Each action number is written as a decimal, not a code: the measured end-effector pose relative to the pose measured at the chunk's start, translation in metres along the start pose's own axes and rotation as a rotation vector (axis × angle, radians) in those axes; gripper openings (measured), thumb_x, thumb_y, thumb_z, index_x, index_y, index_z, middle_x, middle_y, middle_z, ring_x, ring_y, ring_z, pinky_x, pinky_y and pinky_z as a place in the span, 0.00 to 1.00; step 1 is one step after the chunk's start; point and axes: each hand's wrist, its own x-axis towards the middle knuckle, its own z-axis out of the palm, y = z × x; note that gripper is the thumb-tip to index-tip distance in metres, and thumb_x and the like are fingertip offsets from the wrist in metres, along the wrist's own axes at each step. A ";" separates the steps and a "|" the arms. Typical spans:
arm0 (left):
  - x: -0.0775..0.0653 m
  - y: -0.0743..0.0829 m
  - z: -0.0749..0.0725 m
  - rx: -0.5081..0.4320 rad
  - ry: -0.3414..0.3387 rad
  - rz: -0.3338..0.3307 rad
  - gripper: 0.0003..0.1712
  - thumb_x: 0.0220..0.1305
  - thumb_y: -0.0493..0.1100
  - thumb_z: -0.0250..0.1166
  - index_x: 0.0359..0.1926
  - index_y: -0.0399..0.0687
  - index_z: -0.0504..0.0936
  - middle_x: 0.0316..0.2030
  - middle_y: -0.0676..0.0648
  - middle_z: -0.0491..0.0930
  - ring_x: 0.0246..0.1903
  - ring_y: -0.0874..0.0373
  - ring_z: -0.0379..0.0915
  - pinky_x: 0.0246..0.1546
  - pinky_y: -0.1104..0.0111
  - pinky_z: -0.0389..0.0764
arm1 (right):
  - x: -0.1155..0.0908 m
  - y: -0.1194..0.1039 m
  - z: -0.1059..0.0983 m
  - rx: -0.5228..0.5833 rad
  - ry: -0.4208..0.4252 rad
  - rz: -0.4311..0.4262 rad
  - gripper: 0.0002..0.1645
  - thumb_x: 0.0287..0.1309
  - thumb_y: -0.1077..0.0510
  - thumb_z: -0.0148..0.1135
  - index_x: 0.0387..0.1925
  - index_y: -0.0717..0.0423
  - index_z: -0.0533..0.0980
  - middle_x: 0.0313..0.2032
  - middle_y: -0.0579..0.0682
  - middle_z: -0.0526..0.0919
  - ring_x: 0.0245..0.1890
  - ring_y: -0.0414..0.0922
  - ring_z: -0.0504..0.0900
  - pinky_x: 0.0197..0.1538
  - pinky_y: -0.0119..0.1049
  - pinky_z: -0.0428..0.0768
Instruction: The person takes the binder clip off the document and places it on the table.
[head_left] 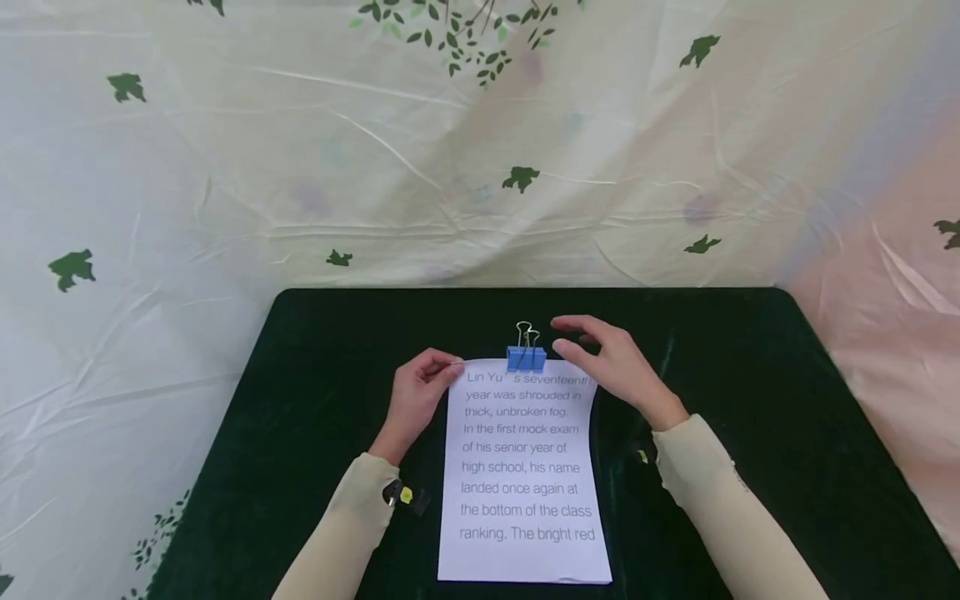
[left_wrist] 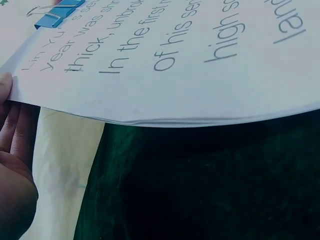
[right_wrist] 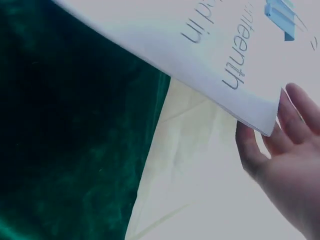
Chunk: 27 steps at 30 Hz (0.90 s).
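A stack of printed paper sheets (head_left: pixel 525 483) bears large black text, its top edge raised toward the hands. A blue binder clip (head_left: pixel 527 359) sits on the middle of that top edge, its wire handles standing up. My left hand (head_left: pixel 418 392) pinches the top left corner between thumb and fingers; in the left wrist view the thumb lies on the upper face. My right hand (head_left: pixel 611 362) is by the top right corner, fingers spread and loosely bent toward the clip. In the right wrist view, its fingers (right_wrist: pixel 295 125) overlap the corner without gripping it.
The sheets are over a table with a dark green velvety cover (head_left: pixel 322 333). Behind it hangs a pale curtain (head_left: pixel 420 167) with green leaf prints. A small dark device with a yellow mark (head_left: pixel 406 495) is at the left wrist.
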 end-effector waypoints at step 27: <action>-0.002 -0.001 0.001 -0.032 -0.006 0.044 0.03 0.69 0.37 0.69 0.42 0.41 0.86 0.40 0.42 0.88 0.35 0.51 0.83 0.39 0.72 0.81 | 0.043 -0.009 0.005 0.202 -0.341 -0.028 0.32 0.70 0.45 0.65 0.68 0.54 0.72 0.56 0.48 0.85 0.53 0.47 0.83 0.62 0.53 0.78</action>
